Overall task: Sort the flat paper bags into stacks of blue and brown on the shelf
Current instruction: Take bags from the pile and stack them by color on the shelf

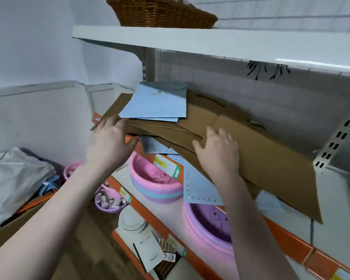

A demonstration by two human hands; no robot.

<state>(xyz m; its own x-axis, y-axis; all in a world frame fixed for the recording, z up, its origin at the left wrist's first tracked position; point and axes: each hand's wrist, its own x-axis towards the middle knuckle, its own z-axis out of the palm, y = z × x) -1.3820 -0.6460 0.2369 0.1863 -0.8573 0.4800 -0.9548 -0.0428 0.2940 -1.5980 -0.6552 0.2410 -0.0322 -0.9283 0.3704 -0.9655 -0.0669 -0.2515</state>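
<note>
A mixed pile of flat paper bags lies on the middle shelf (287,237). Blue bags (158,104) sit on top at the back left. Under them lie several brown bags (261,150) that overhang the shelf's front edge. More blue bags (198,186) stick out from below the brown ones. My left hand (111,140) grips the left edge of the brown bags, fingers on top and thumb underneath. My right hand (218,152) rests flat on the brown bags near the front, with its fingers spread.
A wicker basket (160,13) stands on the upper shelf (190,41). Below the pile are pink and purple plastic basins (156,184), a stack of white plates (132,221) and price-tag strips. At left a cardboard box (28,221) holds silver wrapping (14,178).
</note>
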